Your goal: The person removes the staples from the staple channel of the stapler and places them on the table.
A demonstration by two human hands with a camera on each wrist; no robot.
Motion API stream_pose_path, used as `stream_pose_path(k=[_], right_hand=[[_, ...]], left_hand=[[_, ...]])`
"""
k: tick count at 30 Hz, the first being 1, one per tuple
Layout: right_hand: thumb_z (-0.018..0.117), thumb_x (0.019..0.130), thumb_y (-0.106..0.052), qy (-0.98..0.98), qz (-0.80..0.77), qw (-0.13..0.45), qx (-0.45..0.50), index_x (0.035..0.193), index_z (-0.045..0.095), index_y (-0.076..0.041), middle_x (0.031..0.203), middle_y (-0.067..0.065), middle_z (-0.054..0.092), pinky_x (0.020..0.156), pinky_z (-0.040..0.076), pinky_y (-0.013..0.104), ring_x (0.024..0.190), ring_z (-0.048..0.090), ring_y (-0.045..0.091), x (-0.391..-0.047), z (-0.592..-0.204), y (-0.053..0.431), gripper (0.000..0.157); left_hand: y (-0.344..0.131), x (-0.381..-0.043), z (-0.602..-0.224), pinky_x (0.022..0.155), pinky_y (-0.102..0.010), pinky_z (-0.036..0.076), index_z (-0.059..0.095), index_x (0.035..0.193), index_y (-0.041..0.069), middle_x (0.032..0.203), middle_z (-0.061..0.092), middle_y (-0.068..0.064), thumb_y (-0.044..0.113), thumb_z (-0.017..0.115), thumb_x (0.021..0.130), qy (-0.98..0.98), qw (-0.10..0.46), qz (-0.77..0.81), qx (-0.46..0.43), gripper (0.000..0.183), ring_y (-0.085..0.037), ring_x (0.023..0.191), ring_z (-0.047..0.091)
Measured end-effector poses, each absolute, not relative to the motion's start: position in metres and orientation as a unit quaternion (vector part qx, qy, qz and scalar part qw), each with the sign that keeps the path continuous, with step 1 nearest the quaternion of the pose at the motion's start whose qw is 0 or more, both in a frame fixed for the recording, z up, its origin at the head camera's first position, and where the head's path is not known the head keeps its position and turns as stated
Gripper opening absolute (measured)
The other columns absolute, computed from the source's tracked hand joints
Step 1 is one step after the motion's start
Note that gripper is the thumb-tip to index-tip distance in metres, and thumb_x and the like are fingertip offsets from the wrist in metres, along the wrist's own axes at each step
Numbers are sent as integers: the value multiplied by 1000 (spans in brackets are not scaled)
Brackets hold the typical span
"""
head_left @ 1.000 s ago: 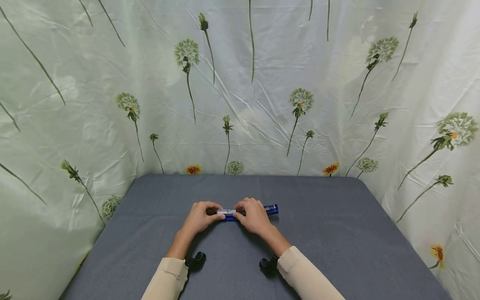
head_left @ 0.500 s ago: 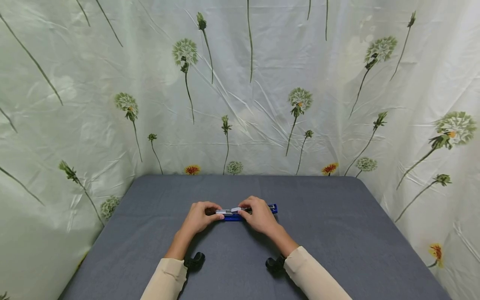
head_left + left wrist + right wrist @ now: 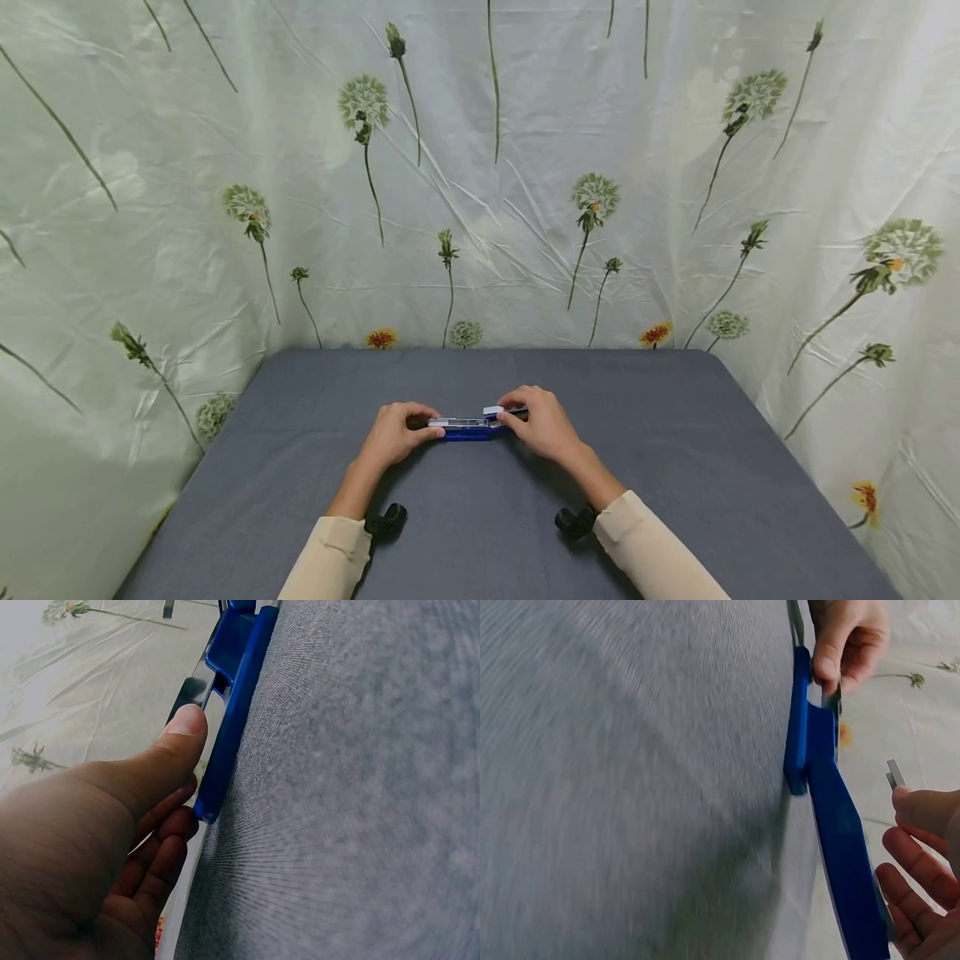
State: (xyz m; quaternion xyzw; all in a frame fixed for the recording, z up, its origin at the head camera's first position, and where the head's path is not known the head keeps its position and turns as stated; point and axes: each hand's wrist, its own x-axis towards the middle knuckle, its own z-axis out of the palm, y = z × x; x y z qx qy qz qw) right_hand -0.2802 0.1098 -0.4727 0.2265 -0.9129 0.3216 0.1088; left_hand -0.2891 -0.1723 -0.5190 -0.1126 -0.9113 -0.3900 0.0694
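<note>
A blue stapler (image 3: 467, 434) lies opened out on the grey table, its metal magazine exposed. My left hand (image 3: 395, 432) pinches the magazine's left end between thumb and fingers; the left wrist view shows the thumb on top of the metal. With thumb and index finger, my right hand (image 3: 542, 422) holds a short strip of staples (image 3: 895, 774), raised just above the stapler. In the right wrist view the swung-back blue cover (image 3: 847, 855) slants beneath the right hand, whose lower fingers are close to it; whether they touch it I cannot tell.
The grey cloth-covered table (image 3: 480, 533) extends around the stapler. Behind it hangs a pale curtain (image 3: 480, 183) printed with dandelions. Black wrist cameras sit below both hands.
My right hand has shifted right and slightly up from the magazine, carrying the strip of staples away from it. The left hand keeps its grip with hardly any movement.
</note>
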Motion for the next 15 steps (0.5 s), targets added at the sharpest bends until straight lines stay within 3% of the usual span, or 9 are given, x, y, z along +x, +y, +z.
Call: stream_pose_path(k=[15], right_hand=[[79,92,-20,-912,340,109,204,105,80,-16,104,-1,76,83,50,42,101,67,22,-280,-466,158,13]], left_hand=[[-173,-289,-520,76,-35,54,81,95,22,91,77,6,31,89,81,-912,65,-389,-111,19,-6,80,64]])
